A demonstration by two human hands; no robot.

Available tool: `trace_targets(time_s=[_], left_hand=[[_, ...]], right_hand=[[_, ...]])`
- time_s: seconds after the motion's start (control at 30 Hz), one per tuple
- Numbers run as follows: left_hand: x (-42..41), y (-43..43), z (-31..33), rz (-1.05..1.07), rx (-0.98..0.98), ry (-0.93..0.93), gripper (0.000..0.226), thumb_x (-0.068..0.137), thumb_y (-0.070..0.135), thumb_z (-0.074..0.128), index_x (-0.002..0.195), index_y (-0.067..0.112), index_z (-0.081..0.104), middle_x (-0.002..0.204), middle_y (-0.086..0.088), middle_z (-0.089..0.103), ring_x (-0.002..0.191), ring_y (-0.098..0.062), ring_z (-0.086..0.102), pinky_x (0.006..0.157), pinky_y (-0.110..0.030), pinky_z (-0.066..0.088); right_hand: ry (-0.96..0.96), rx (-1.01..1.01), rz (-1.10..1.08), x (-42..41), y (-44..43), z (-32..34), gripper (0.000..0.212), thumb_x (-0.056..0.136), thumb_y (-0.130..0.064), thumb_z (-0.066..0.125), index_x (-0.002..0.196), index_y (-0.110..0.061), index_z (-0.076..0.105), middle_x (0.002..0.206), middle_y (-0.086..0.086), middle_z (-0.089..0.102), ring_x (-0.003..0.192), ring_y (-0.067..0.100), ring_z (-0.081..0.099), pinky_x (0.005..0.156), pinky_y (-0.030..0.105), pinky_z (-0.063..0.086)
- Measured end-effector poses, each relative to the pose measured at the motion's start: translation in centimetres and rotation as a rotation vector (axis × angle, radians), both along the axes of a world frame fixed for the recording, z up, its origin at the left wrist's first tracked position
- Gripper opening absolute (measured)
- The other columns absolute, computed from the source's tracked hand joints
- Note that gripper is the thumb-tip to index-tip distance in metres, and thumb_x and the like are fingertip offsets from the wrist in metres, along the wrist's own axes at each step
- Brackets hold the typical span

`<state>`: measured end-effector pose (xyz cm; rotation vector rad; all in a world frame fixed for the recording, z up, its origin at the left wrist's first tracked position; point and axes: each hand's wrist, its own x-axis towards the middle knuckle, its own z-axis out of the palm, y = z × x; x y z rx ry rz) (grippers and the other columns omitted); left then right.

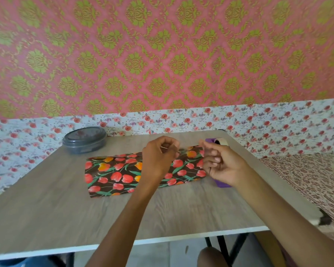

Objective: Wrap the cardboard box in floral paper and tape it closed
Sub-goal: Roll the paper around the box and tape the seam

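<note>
Box (112, 176) lies lengthwise across the middle of the table (66, 209), long side facing the person; every face in view is covered by floral paper (187, 166), dark ground with red and orange tulips; no bare cardboard shows.

Left hand (160, 157) is raised over the box just right of its middle, forearm crossing the near face; fingers curled in, thumb tip against forefinger as in a pinch; anything held there is too thin and blurred to make out, so I cannot tell whether it holds something.

Right hand (220, 164) is at the right end of the box, level with the left hand and near it; fingers curled toward the palm, thumb and forefinger lifted and closed together; contents likewise cannot be told.

Tape dispenser (222, 183), purple, sits just beside the right end of the box, mostly hidden behind the right hand; its pale roll shows above the knuckles.

Grey oval container (84, 139), lid on, stands at the far left corner of the table, well apart from the box.

Patterned bed cover (307, 180) to the right of the table; pink and green wallpaper (162, 54) behind.
</note>
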<state>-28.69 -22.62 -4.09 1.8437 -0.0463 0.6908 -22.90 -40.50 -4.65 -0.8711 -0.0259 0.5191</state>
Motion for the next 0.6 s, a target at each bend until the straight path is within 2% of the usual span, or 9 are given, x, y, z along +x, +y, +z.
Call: trace_targets(time_s=[0.1, 0.17, 0.23, 0.33, 0.4, 0.5, 0.57, 0.6], left_hand=[[-0.3, 0.5, 0.4, -0.141, -0.264, 0.104, 0.008, 0.094, 0.012, 0.064, 0.096, 0.008, 0.071, 0.082, -0.008, 0.070, 0.067, -0.015, 0.068, 0.065, -0.023, 0.056], [-0.2, 0.7, 0.4, -0.188, -0.348, 0.144, 0.011, 0.095, 0.009, 0.062, 0.100, 0.006, 0.070, 0.080, -0.007, 0.070, 0.069, -0.016, 0.067, 0.070, -0.029, 0.058], [0.0, 1.0, 0.3, -0.201, -0.370, 0.152, 0.011, 0.094, 0.010, 0.062, 0.101, 0.005, 0.070, 0.077, -0.004, 0.070, 0.069, -0.016, 0.067, 0.074, -0.034, 0.057], [0.0, 1.0, 0.3, -0.191, -0.382, 0.169, 0.013, 0.095, 0.011, 0.062, 0.103, 0.006, 0.070, 0.083, -0.006, 0.072, 0.069, -0.015, 0.069, 0.070, -0.030, 0.059], [0.0, 1.1, 0.2, -0.194, -0.374, 0.180, 0.014, 0.095, 0.013, 0.062, 0.104, 0.008, 0.070, 0.092, -0.008, 0.073, 0.073, -0.019, 0.072, 0.065, -0.026, 0.058], [0.0, 1.5, 0.4, -0.220, -0.314, 0.193, 0.017, 0.097, 0.017, 0.059, 0.109, 0.014, 0.071, 0.103, -0.007, 0.074, 0.081, -0.022, 0.074, 0.066, -0.027, 0.059], [0.1, 1.6, 0.6, -0.199, -0.226, 0.184, 0.026, 0.099, 0.019, 0.057, 0.124, 0.021, 0.065, 0.109, -0.004, 0.074, 0.080, -0.019, 0.075, 0.069, -0.030, 0.061], [0.2, 1.8, 0.7, -0.125, -0.109, 0.155, 0.041, 0.098, 0.023, 0.058, 0.139, 0.027, 0.052, 0.111, 0.000, 0.073, 0.079, -0.017, 0.074, 0.071, -0.030, 0.060]], right_hand=[[-0.206, -0.170, -0.079, -0.4, 1.0, 0.6, 0.031, 0.088, -0.018, 0.069, 0.117, -0.009, 0.066, 0.081, 0.001, 0.066, 0.062, 0.009, 0.059, 0.052, 0.021, 0.048], [-0.336, -0.260, -0.065, -0.5, 1.5, 0.9, 0.034, 0.085, -0.022, 0.071, 0.117, -0.010, 0.067, 0.100, 0.004, 0.073, 0.083, 0.015, 0.069, 0.068, 0.029, 0.055], [-0.429, -0.336, -0.073, -0.7, 1.9, 1.0, 0.029, 0.083, -0.018, 0.073, 0.111, -0.008, 0.070, 0.101, 0.006, 0.075, 0.090, 0.017, 0.072, 0.075, 0.032, 0.057], [-0.514, -0.437, -0.174, -0.9, 2.6, 1.2, 0.014, 0.084, -0.005, 0.074, 0.098, -0.005, 0.074, 0.087, 0.008, 0.075, 0.079, 0.017, 0.071, 0.073, 0.030, 0.059], [-0.534, -0.486, -0.250, -0.7, 2.9, 1.3, 0.011, 0.083, -0.001, 0.074, 0.094, -0.004, 0.075, 0.083, 0.010, 0.074, 0.073, 0.019, 0.068, 0.071, 0.029, 0.060], [-0.566, -0.562, -0.346, -0.3, 3.2, 1.7, 0.009, 0.083, 0.004, 0.072, 0.087, -0.004, 0.075, 0.079, 0.015, 0.073, 0.065, 0.022, 0.062, 0.065, 0.029, 0.055], [-0.607, -0.620, -0.406, 0.1, 3.5, 2.0, 0.009, 0.081, 0.002, 0.073, 0.082, -0.007, 0.076, 0.071, 0.010, 0.072, 0.056, 0.016, 0.057, 0.053, 0.021, 0.050], [-0.626, -0.651, -0.447, 0.3, 3.6, 2.2, 0.011, 0.080, 0.001, 0.074, 0.079, -0.010, 0.076, 0.069, 0.006, 0.072, 0.053, 0.013, 0.057, 0.050, 0.018, 0.047]])
